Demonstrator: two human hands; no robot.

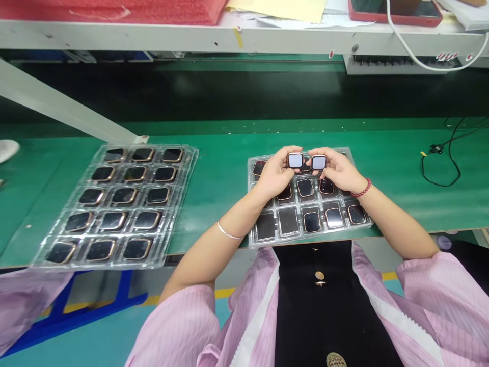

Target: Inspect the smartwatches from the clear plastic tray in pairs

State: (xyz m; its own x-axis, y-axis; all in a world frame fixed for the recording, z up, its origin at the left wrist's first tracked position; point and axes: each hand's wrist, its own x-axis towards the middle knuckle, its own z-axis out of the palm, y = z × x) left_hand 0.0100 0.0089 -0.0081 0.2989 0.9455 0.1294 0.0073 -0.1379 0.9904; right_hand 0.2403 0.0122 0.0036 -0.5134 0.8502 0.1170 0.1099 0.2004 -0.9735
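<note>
Bright, even light on my green counter (217, 193), and look how dark it gets beneath the white shelf (214, 36)! White glare streaks the left tray (175, 201), my two watch screens (295, 161) shine pale, fine detail goes soft, and my left sleeve (181, 326) looms stretched low in frame.

Pale held watch screens (295, 160); green tabletop (219, 173); pink sleeves (179, 326) (faintly striped); red bracelet (362, 189)

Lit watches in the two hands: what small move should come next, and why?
Probably lower the watch in the left hand into a near-row pocket of the tray below: two pockets at that row's left end appear vacant, and the right hand holds a second lit watch.
</note>
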